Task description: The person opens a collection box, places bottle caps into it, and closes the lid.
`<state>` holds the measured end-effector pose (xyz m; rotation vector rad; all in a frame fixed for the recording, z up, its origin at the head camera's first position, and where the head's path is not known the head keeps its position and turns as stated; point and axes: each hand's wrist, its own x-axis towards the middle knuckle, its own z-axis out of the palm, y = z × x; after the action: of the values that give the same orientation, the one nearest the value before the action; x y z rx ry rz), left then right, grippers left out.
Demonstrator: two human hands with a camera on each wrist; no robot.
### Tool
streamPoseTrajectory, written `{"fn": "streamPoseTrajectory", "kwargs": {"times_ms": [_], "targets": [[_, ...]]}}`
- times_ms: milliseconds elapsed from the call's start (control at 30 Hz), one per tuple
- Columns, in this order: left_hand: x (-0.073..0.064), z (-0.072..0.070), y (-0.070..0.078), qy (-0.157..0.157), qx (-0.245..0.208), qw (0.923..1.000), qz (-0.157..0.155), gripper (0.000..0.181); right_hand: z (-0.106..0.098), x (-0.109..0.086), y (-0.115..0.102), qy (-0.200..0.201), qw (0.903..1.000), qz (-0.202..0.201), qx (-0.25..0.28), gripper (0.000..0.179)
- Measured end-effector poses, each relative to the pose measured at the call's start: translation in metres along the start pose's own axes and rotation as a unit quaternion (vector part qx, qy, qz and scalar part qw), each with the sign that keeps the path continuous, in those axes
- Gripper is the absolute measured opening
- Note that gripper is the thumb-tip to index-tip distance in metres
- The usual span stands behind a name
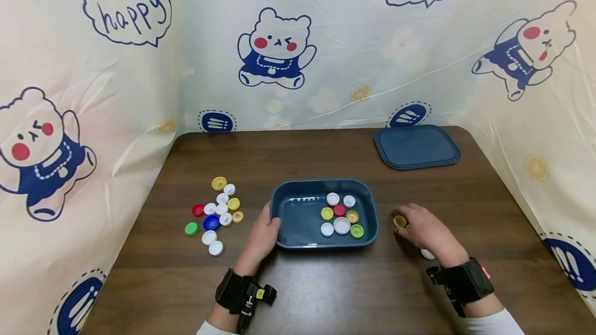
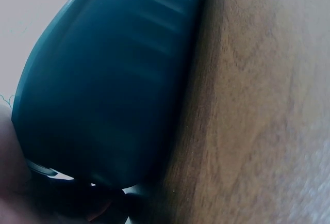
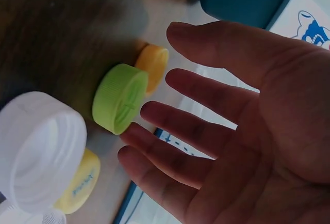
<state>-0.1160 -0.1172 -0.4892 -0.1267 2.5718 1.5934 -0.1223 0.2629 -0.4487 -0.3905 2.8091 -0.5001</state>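
Note:
A dark blue tray [image 1: 293,242] with raised sides holds several bottle caps, among them a large white cap [image 1: 342,225], a red cap [image 1: 339,210] and a green cap [image 1: 357,231]. My left hand [image 1: 264,234] grips its left end, thumb over the rim; the left wrist view shows the outer wall [image 2: 103,105] close up. To the tray's right, my right hand [image 1: 426,229] reaches over loose caps. Its fingers are spread in the right wrist view, fingertips right by an orange-yellow cap [image 3: 157,64] and a light green cap [image 3: 118,97]. A white cap [image 3: 41,152] and yellow cap [image 3: 80,182] lie nearer.
Left of the tray lies a loose group of caps, including a blue cap [image 1: 211,222], a green cap [image 1: 191,229] and a red cap [image 1: 197,209]. A flat blue lid [image 1: 416,146] rests at the table's back right. Printed cloth [image 1: 344,66] hangs behind the brown table [image 1: 307,293].

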Motion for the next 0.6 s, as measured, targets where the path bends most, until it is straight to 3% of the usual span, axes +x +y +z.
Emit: {"fn": "streamPoseTrajectory", "kwargs": {"times_ms": [233,467,600], "targets": [[0.0,0.0,0.0,0.0,-0.001,1.0,-0.001,0.06,0.01,0.001,0.001,0.021,0.9993,0.002,-0.032,0.041],[0.0,0.001,-0.001,-0.004,0.004,0.9999,0.012,0.06,0.017,0.001,0.002,0.09,0.9948,-0.031,-0.036,0.025],[0.0,0.0,-0.002,-0.004,0.005,0.9999,0.011,0.06,0.012,0.001,0.002,0.086,0.9955,-0.033,-0.026,0.021]]}}
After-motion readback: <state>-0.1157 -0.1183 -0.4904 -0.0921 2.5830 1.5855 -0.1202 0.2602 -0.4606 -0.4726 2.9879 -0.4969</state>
